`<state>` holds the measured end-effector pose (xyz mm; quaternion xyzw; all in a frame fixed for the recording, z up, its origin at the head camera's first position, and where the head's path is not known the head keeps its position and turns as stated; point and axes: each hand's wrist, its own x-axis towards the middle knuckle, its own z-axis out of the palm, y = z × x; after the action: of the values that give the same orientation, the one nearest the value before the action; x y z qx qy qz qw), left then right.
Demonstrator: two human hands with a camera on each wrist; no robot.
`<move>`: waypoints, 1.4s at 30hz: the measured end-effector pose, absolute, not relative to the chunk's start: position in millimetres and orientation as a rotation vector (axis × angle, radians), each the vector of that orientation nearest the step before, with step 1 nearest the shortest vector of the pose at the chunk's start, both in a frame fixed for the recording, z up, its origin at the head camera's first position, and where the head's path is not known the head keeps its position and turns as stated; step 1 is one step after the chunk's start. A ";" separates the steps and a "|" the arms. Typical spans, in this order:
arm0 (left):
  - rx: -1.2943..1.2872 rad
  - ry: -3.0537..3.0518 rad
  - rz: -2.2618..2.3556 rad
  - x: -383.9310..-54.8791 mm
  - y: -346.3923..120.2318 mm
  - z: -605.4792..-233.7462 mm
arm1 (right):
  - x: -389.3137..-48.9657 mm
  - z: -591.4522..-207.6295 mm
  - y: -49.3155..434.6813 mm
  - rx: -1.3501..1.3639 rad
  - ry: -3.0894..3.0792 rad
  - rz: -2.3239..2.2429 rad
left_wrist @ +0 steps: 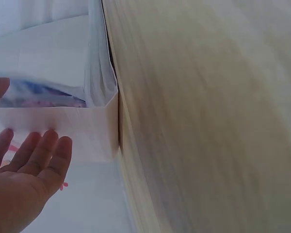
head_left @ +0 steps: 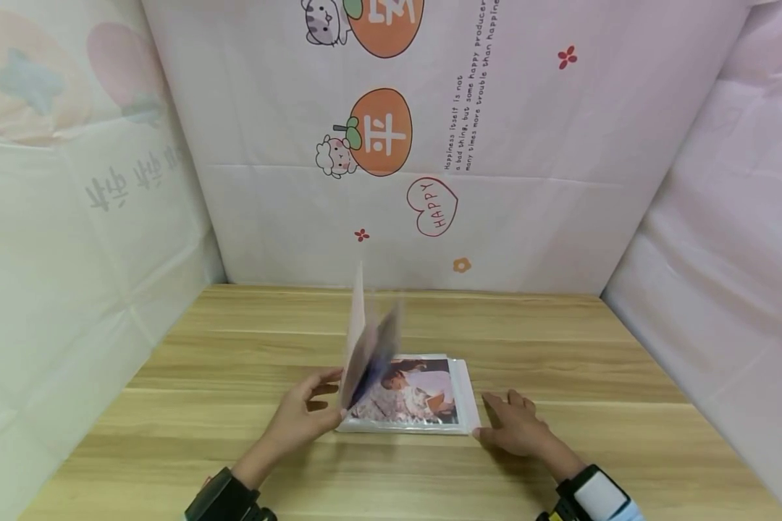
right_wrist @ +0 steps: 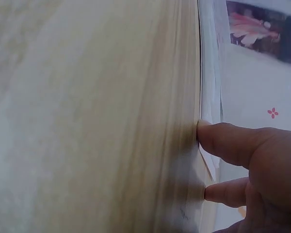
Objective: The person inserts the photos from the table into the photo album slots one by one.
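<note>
A small photo album [head_left: 474, 398] lies on the table with its front cover and some pages raised on the left. The left hand [head_left: 309, 407] holds the upright part at the near side, its fingers along the outside of the cover [left_wrist: 82, 131] and its thumb at the pages. Two raised leaves are blurred. On the flat page is a photo [head_left: 417, 394] of a person in pale clothes. The right hand [head_left: 515, 425] rests at the album's near right corner, its thumb [right_wrist: 223, 141] touching the edge and its other fingers on the table.
The wood-grain table [head_left: 247, 340] extends round the album. Behind it stands a white printed backdrop [head_left: 287, 217] with orange fruit drawings and lettering. White cloth walls [head_left: 85, 289] close off both sides. Each wrist wears a dark strapped device [head_left: 224, 499].
</note>
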<state>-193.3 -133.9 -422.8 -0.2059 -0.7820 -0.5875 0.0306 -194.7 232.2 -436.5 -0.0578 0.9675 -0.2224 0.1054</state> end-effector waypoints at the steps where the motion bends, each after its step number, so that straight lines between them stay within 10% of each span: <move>1: -0.659 -2.431 -1.797 -193.3 -133.9 -423.2 | -194.3 -436.6 232.7 -0.180 2.855 -0.659; 42: -1.113 -3.038 -0.834 -189.2 -101.7 -417.5 | -195.7 -437.4 238.7 -0.249 2.823 -0.683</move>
<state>-189.2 -101.7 -417.5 -0.3316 -0.9047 -0.2483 -0.0996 -195.7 238.7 -437.4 -0.0848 0.9622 -0.2328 0.1130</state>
